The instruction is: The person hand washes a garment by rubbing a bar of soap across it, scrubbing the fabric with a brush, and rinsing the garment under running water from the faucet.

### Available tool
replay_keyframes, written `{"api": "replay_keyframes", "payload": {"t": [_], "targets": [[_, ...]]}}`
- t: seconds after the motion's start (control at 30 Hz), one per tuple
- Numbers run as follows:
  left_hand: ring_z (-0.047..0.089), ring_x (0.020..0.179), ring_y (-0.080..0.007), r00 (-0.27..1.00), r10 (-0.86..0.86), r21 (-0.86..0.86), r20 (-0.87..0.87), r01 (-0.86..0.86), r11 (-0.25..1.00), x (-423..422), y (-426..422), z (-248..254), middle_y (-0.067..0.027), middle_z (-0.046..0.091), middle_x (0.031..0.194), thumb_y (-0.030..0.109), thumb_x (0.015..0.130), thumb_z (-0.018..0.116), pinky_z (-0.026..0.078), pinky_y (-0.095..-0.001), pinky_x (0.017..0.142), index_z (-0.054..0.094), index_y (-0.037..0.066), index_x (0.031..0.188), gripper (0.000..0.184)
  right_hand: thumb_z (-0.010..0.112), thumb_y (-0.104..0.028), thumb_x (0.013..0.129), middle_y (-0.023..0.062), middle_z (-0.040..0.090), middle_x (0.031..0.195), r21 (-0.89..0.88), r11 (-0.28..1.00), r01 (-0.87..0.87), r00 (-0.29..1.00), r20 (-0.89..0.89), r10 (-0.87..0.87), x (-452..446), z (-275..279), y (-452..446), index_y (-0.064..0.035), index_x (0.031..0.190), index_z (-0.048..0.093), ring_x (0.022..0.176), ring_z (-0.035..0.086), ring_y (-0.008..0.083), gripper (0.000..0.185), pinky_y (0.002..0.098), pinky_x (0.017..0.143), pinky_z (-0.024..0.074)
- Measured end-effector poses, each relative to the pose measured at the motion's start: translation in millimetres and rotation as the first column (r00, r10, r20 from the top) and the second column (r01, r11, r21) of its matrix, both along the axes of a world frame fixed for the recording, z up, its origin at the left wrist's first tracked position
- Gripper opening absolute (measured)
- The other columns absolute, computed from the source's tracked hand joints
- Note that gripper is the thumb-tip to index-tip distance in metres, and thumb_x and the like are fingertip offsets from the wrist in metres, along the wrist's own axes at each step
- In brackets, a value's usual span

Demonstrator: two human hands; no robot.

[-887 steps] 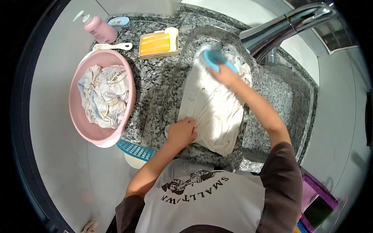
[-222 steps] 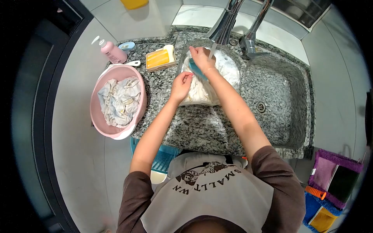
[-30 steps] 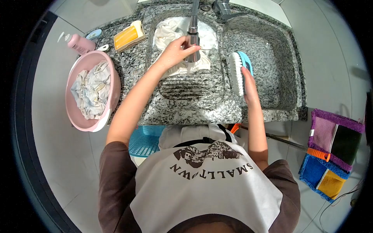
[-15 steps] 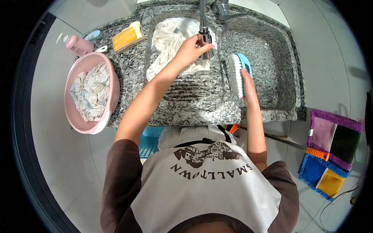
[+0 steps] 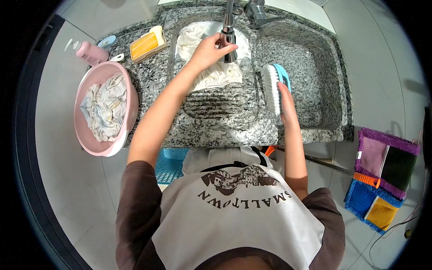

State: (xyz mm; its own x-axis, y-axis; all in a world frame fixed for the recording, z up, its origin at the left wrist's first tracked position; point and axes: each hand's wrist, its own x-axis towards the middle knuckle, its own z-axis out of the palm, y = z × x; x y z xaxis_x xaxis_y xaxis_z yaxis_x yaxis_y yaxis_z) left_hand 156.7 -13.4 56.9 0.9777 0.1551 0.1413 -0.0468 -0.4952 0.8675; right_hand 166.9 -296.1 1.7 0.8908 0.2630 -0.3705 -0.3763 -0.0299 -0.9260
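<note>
My left hand [image 5: 211,51] is closed around the chrome faucet head [image 5: 230,55] over the left basin. Below it a wet white cloth garment [image 5: 218,76] lies in the basin, spreading onto the ridged stone washboard [image 5: 216,104]. My right hand [image 5: 287,101] grips a scrub brush [image 5: 272,87] with a blue handle and white bristles. The brush is held on its side above the divider and the left part of the right basin, bristles facing left.
A pink tub [image 5: 130,112] with crumpled clothes stands on the left. Near it are a pink pump bottle [image 5: 92,53] and a yellow soap bar [image 5: 145,45] in a dish [image 5: 148,55]. The faucet lever [image 5: 270,20] is at the back. A flat mop [image 5: 382,175] lies right.
My left hand has shifted the faucet head slightly left. The garment has drawn in on its left side, baring more of the washboard. My right hand and the brush have hardly moved.
</note>
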Motion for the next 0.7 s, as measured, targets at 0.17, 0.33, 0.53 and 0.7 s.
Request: {"api": "replay_keyframes", "payload": {"t": [0.17, 0.33, 0.53, 0.7], "targets": [[0.057, 0.078, -0.0141, 0.993, -0.052, 0.057, -0.104, 0.058, 0.997, -18, 22, 23, -0.0042, 0.061, 0.079, 0.043, 0.072, 0.068, 0.045, -0.0272, 0.072, 0.059, 0.004, 0.089, 0.044, 0.049, -0.041, 0.086, 0.0138, 0.042, 0.124, 0.016, 1.000, 0.015, 1.000, -0.004, -0.015, 0, 5, 0, 0.0040, 0.126, 0.036, 0.112, 0.042, 0.0201, 0.061, 0.0298, 0.092, 0.0337], [0.050, 0.062, -0.0060, 0.995, -0.036, 0.153, -0.092, 0.049, 0.987, -37, 43, 37, -0.0007, 0.055, 0.069, 0.036, 0.078, 0.066, 0.041, -0.0228, 0.055, 0.050, 0.004, 0.076, 0.036, 0.052, -0.045, 0.083, 0.0195, 0.029, 0.138, 0.037, 0.999, -0.031, 0.999, -0.026, 0.032, 0, 7, 2, 0.0081, 0.133, 0.024, 0.127, 0.029, 0.0253, 0.079, 0.0318, 0.102, 0.0238], [0.048, 0.065, -0.0088, 0.988, -0.054, 0.221, -0.146, 0.086, 0.972, -48, 56, 51, -0.0012, 0.054, 0.069, 0.039, 0.077, 0.066, 0.041, -0.0237, 0.062, 0.057, 0.002, 0.084, 0.039, 0.046, -0.035, 0.090, 0.0079, 0.056, 0.110, 0.030, 0.999, 0.040, 0.999, 0.009, -0.040, -5, 15, 9, -0.0003, 0.119, 0.049, 0.095, 0.055, 0.0149, 0.045, 0.0275, 0.080, 0.0439], [0.050, 0.066, -0.0105, 0.974, -0.123, 0.183, -0.188, 0.158, 0.970, -55, 66, 60, -0.0021, 0.055, 0.068, 0.042, 0.076, 0.066, 0.042, -0.0251, 0.064, 0.060, 0.002, 0.084, 0.041, 0.051, -0.045, 0.084, 0.0181, 0.039, 0.131, 0.050, 0.998, -0.034, 0.999, -0.007, 0.034, 0, 10, 3, 0.0078, 0.131, 0.029, 0.119, 0.040, 0.0240, 0.074, 0.0301, 0.098, 0.0306]]}}
